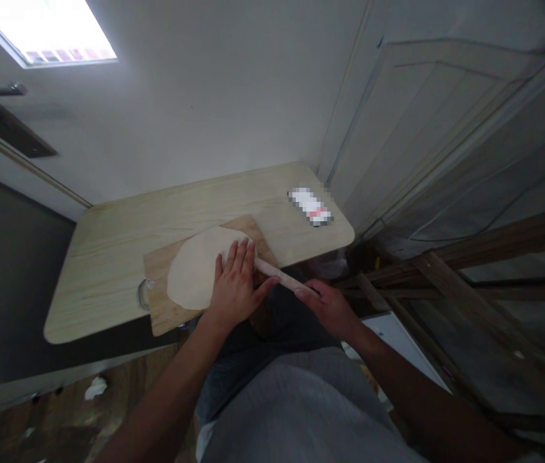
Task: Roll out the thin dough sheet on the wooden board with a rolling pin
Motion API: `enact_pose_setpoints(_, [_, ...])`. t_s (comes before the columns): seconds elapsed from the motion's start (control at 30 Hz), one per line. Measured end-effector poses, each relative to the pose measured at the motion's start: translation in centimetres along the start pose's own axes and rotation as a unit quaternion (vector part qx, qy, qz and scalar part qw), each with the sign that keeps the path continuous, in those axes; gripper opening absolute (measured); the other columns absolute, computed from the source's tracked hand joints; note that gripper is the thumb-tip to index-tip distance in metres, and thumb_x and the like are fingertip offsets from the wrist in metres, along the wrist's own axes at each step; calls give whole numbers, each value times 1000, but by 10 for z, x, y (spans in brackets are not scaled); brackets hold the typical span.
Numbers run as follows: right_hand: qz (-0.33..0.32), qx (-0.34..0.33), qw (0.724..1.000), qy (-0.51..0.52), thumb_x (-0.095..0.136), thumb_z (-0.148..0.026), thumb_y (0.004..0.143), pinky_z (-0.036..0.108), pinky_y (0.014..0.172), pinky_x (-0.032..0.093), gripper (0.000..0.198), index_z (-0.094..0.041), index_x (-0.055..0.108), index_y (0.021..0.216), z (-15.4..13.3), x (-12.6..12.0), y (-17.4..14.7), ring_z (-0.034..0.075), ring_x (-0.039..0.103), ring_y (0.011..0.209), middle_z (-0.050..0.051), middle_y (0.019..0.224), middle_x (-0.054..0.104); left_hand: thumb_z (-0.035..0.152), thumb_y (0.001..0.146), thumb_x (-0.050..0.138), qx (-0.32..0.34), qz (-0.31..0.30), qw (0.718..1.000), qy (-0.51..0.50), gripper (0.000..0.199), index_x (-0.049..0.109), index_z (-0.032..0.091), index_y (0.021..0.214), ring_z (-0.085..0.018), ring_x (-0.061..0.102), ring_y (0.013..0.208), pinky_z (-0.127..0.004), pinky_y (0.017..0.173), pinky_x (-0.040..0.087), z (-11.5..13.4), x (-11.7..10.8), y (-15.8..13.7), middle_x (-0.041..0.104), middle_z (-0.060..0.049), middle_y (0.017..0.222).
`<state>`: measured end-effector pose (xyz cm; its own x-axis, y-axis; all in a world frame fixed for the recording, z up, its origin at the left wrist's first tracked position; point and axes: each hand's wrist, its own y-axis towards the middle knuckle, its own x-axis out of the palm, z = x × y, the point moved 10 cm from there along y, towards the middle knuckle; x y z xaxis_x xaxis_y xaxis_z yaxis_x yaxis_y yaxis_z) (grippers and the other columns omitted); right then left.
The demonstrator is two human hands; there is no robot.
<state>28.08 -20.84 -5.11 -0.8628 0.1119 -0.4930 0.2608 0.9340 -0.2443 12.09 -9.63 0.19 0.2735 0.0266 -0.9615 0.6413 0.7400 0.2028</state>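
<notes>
A thin, rounded sheet of dough (191, 269) lies on a wooden cutting board (162, 323). My left hand (237, 284) rests flat on the right part of the dough, its fingers stretched toward the far side and its thumb out near a slim rolling pin (286, 278). That pin slants from the dough's right edge, past the board, to my right hand (334, 310). My right fingers are wrapped round its near end, off the table's front edge. My left hand covers part of the dough.
The board overhangs the front edge of a pale wooden table (108, 238). A small glass item (143, 294) stands at the board's left side. A pixelated white item (309, 206) lies at the table's right. Behind is a white door (214, 96); wooden beams (446, 276) run along the right.
</notes>
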Motion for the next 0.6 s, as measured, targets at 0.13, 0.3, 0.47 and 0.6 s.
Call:
enact_pose_setpoints(0.13, [-3, 4, 1000, -13, 56, -57, 92, 25, 55, 36, 39, -19, 67, 92, -2, 7, -6, 15, 54, 59, -2, 63, 59, 68, 93, 42, -5, 4, 1000, -2, 88, 15, 19, 161, -33, 18, 154, -58, 122, 17, -4, -3, -11, 25, -14, 165])
enact_pose_setpoints(0.3, [-14, -1, 999, -34, 62, -50, 90, 25, 58, 37, 31, -20, 67, 95, -10, 19, -15, 16, 59, 63, -1, 68, 63, 60, 98, 39, -17, -8, 1000, -2, 80, 12, 20, 161, -31, 20, 154, -58, 122, 18, -13, -5, -35, 24, -12, 166])
enact_pose_setpoints(0.47, [-12, 0, 999, -48, 63, -50, 88, 26, 59, 39, 31, -20, 67, 95, -7, 20, -11, 17, 62, 66, 1, 71, 67, 57, 99, 40, -14, -5, 1000, -4, 79, 10, 21, 162, -31, 21, 153, -58, 122, 18, -13, -4, -34, 26, -13, 165])
enact_pose_setpoints(0.6, [2, 8, 999, -45, 63, -53, 88, 26, 59, 39, 34, -21, 68, 96, 0, 10, -6, 17, 61, 64, 1, 70, 66, 59, 98, 39, -7, 0, 1000, -4, 78, 13, 21, 161, -32, 20, 154, -58, 123, 16, -9, -1, -15, 26, -12, 165])
